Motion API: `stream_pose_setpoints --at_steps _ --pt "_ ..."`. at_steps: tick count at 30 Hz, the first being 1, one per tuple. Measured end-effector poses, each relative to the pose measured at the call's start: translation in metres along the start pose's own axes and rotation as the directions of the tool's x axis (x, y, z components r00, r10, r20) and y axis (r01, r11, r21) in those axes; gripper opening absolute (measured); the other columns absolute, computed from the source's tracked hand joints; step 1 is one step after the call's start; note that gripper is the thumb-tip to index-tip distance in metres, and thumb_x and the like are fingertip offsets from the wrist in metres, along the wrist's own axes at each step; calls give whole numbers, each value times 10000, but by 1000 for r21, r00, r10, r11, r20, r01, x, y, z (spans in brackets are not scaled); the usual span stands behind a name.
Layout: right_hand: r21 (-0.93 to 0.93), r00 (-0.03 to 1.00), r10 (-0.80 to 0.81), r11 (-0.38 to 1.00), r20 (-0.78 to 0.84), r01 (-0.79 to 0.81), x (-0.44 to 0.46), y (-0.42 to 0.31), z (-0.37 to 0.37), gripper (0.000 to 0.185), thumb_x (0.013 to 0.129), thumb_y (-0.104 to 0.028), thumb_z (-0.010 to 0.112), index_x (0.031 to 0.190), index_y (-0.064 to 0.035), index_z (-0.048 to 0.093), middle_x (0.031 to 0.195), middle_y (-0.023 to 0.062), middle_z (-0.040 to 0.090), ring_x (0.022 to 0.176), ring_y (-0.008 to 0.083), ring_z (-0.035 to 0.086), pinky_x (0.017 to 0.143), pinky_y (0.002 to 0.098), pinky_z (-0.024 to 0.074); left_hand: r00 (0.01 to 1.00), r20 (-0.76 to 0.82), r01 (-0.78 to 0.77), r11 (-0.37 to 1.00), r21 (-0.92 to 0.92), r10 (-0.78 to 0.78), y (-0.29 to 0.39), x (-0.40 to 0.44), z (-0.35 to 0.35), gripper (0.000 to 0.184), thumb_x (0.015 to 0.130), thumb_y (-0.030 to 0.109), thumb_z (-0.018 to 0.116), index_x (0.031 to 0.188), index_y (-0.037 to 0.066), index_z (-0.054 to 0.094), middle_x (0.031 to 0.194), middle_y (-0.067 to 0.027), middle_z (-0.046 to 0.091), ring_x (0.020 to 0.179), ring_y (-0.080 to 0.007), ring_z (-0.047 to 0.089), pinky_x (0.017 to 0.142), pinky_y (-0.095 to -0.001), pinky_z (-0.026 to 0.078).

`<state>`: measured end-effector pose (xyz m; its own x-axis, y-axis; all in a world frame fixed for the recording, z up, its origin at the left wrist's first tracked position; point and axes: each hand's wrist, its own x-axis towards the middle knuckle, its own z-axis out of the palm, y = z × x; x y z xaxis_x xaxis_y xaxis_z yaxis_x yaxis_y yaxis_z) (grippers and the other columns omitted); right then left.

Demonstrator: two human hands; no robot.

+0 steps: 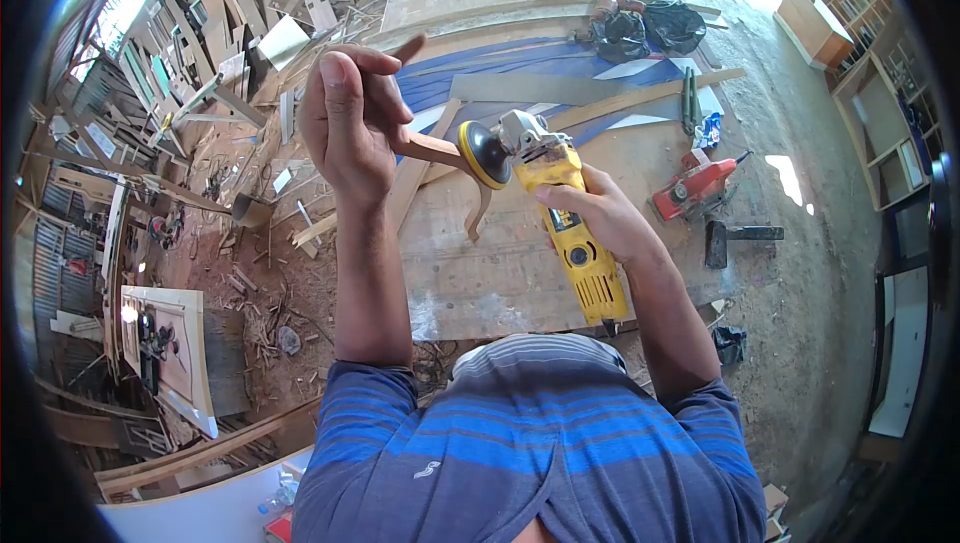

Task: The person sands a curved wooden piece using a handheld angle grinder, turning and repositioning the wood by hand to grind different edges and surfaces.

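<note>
My left hand is raised at the left, closed around a curved brown wooden piece. One end of the piece sticks out past my fingers; its other end curls down behind the sanding disc. In my right hand is a yellow angle grinder, gripped around its body. The grinder's round sanding disc, black with a yellow rim, faces the wooden piece and touches or nearly touches it. Part of the wood is hidden by the disc. Both are held above the plywood worktable.
A red power tool and a hammer lie on the table's right side. Wooden strips and black plastic bags are at its far side. Scrap wood and boards crowd the left. Wooden cabinets stand at the right.
</note>
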<state>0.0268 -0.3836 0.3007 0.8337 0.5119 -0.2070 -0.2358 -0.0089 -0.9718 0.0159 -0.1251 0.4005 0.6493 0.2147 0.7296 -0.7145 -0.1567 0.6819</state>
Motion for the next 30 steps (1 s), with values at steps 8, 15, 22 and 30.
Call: stream_pose_setpoints --at_steps 8,15,22,30 --pt "118 988 153 981 22 -155 3 20 -16 418 941 -320 761 1183 -7 626 832 75 682 650 167 696 576 306 568 996 72 -36 986 -161 48 -3 2 3 492 1161 430 333 997 38 580 560 30 344 448 -79 328 547 -322 460" --pt "118 996 -61 991 57 54 -9 -27 -2 402 948 -276 753 1225 -11 634 891 73 695 711 153 700 620 300 564 994 111 34 959 -282 -3 -4 0 4 484 1161 407 354 957 26 574 573 40 348 448 -60 309 455 -240 319" --pt "153 966 -178 977 189 150 -18 -57 19 386 949 -195 774 1252 7 649 1054 54 722 925 124 685 817 309 552 1000 13 -13 968 -250 17 -7 0 11 483 1160 392 374 942 12 578 597 50 354 465 -47 303 445 -230 294" --pt "13 989 -114 993 96 113 -3 -24 12 405 940 -259 765 1239 -2 673 1041 63 718 943 133 668 818 307 533 1000 12 -1 982 -190 4 -2 0 2 479 1158 448 338 937 73 540 552 61 288 433 -56 237 439 -237 243"
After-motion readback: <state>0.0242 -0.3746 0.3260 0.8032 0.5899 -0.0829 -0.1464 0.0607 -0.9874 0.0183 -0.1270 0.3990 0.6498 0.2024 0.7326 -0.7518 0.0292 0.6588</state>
